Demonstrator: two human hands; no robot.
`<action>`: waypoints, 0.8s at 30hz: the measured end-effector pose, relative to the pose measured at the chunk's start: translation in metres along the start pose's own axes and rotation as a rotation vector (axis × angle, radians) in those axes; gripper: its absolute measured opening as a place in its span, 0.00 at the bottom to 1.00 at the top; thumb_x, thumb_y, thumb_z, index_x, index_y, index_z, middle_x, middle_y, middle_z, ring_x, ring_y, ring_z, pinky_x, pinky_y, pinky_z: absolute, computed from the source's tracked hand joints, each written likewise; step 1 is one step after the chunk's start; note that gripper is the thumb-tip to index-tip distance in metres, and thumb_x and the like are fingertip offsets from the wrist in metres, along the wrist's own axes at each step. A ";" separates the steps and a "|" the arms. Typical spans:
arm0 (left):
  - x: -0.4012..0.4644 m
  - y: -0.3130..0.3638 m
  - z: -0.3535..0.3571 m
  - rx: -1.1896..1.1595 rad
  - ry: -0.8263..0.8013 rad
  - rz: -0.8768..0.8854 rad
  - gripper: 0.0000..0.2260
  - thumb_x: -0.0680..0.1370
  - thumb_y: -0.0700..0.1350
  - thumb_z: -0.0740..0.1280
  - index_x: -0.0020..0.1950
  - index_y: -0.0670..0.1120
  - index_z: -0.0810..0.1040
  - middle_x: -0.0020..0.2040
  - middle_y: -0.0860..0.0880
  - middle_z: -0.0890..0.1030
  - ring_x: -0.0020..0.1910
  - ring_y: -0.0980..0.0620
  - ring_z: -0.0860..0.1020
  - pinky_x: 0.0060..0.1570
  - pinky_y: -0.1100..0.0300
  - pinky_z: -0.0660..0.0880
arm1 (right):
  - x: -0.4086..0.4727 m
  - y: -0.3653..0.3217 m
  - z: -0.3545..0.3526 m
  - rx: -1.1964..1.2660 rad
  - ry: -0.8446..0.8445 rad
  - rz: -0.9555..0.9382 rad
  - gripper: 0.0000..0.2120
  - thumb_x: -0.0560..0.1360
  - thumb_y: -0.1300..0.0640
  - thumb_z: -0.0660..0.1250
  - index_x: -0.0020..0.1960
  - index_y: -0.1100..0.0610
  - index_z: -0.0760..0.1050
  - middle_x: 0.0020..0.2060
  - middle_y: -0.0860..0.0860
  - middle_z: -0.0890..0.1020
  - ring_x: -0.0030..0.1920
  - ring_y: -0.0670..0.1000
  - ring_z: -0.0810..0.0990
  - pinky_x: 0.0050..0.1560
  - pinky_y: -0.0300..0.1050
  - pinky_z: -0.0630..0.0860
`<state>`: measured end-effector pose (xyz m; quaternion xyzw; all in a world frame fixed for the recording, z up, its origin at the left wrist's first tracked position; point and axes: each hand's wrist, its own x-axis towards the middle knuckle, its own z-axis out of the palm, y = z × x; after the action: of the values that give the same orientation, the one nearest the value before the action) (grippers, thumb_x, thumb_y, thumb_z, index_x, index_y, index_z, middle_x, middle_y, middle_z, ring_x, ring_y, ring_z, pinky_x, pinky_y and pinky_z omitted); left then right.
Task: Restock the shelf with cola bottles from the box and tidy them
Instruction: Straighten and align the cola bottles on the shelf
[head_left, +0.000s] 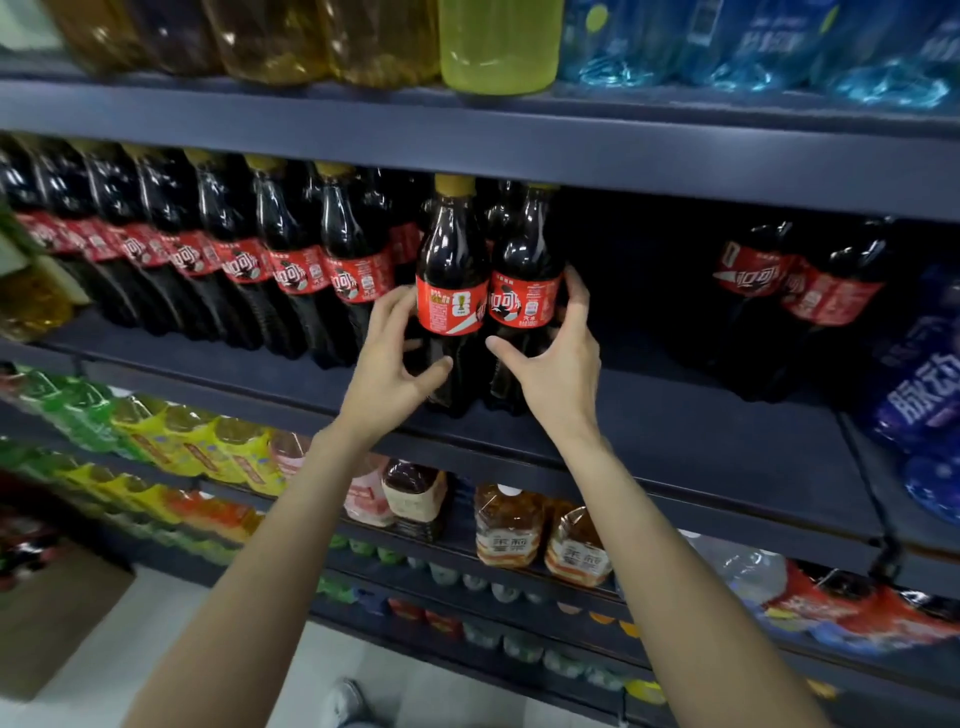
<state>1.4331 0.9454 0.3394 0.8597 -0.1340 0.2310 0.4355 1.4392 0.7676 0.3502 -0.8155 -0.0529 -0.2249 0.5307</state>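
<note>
Two cola bottles with red labels and yellow caps stand side by side at the front of the dark middle shelf (675, 441). My left hand (395, 358) wraps the left bottle (451, 270) low on its body, thumb in front, fingers behind the label. My right hand (556, 358) cups the right bottle (524, 270), fingers on its right side, thumb across the front. A row of several matching cola bottles (249, 260) fills the shelf to the left. The cardboard box (57, 613) sits on the floor at lower left.
Right of the held bottles the shelf is bare up to two larger cola bottles (800, 301). Blue bottles (919, 395) stand at far right. Yellow and blue drinks (498, 47) fill the shelf above; tea and soda bottles (540, 530) fill those below.
</note>
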 end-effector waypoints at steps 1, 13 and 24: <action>-0.003 0.006 0.002 0.064 0.093 0.026 0.34 0.73 0.52 0.68 0.75 0.45 0.59 0.68 0.51 0.63 0.66 0.60 0.65 0.61 0.63 0.71 | -0.001 -0.001 0.001 -0.011 0.004 -0.011 0.47 0.64 0.50 0.78 0.73 0.45 0.53 0.63 0.49 0.77 0.59 0.51 0.78 0.58 0.56 0.76; 0.012 0.052 0.003 0.161 0.450 -0.108 0.36 0.66 0.57 0.76 0.67 0.46 0.67 0.56 0.50 0.73 0.44 0.61 0.73 0.44 0.73 0.68 | -0.003 0.002 0.001 -0.034 0.013 -0.085 0.46 0.65 0.52 0.78 0.74 0.48 0.54 0.63 0.51 0.76 0.58 0.51 0.79 0.55 0.55 0.78; -0.030 0.014 0.026 0.274 0.416 -0.103 0.45 0.67 0.60 0.74 0.76 0.46 0.56 0.63 0.43 0.66 0.50 0.53 0.74 0.42 0.61 0.75 | -0.009 0.000 0.001 -0.004 -0.029 -0.113 0.45 0.66 0.54 0.77 0.74 0.48 0.54 0.65 0.50 0.73 0.63 0.50 0.74 0.58 0.48 0.75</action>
<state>1.4090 0.9172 0.3202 0.8504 0.0349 0.3964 0.3443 1.4310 0.7695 0.3459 -0.8155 -0.1058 -0.2429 0.5146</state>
